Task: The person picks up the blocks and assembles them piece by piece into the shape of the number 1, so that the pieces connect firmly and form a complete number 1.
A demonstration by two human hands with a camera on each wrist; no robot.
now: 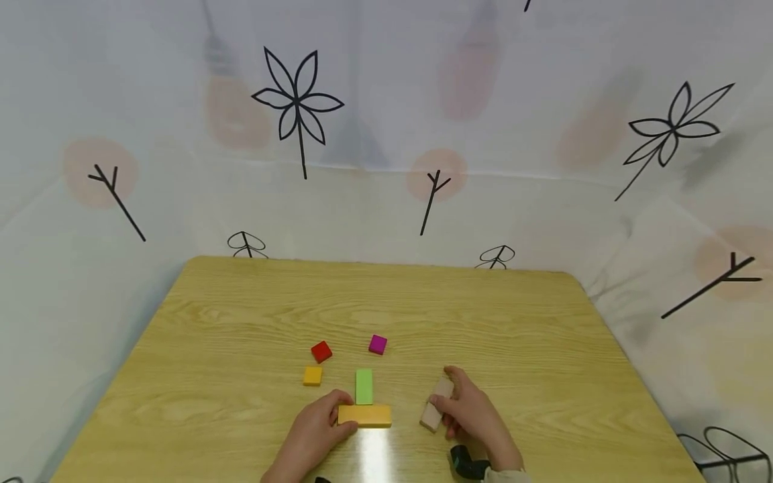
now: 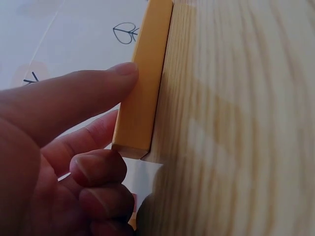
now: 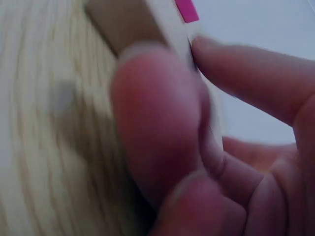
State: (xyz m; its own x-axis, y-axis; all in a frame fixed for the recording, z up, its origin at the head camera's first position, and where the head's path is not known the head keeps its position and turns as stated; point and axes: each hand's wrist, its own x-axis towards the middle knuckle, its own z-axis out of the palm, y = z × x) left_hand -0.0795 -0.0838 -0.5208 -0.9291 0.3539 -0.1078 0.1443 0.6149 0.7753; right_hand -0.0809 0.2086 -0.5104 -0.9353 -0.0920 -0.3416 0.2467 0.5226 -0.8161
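A long yellow-orange block (image 1: 373,416) lies on the table, its left end pinched by my left hand (image 1: 311,429). In the left wrist view my thumb presses one long face of the block (image 2: 147,73), and the other fingers are curled near its end. A light green block (image 1: 364,386) stretches away from its far side and seems to touch it. Over to the right, my right hand (image 1: 480,412) grips a plain wooden block (image 1: 432,417) that lies slantwise. Up close in the right wrist view, blurred fingers partly hide that wooden block (image 3: 128,22).
Beyond my left hand are a small red block (image 1: 321,351) and a small yellow block (image 1: 312,376). A magenta block (image 1: 378,345) lies behind the green one. The wooden table (image 1: 241,302) ends at a patterned cloth (image 1: 374,215) behind it.
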